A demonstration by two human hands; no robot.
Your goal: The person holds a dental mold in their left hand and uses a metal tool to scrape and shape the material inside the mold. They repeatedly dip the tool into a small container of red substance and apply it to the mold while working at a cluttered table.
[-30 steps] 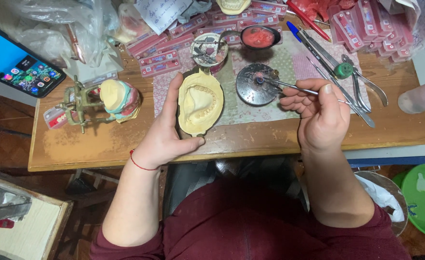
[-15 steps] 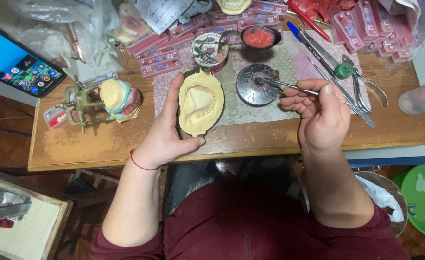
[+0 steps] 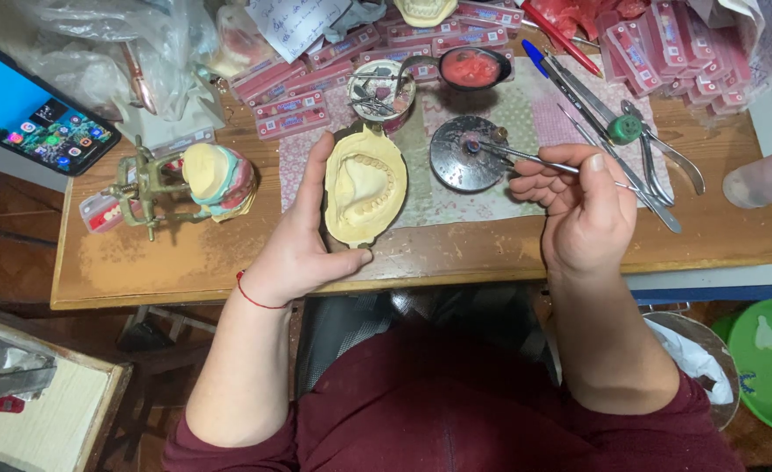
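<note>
My left hand (image 3: 303,240) grips a yellow plaster dental cast (image 3: 364,183) with a row of teeth set along its arch, held just above the wooden table (image 3: 185,262). My right hand (image 3: 582,205) pinches a thin metal hand instrument (image 3: 526,157), whose tip rests on a round dark metal dish (image 3: 466,155) on the patterned mat. The two hands are apart, the cast to the left of the dish.
A brass articulator with a mounted cast (image 3: 189,183) stands left. A phone (image 3: 32,118) lies far left. Behind are pink tooth-card boxes (image 3: 303,109), a small tool tin (image 3: 381,92), a black bowl of red wax (image 3: 473,68), and pliers (image 3: 661,162) at the right.
</note>
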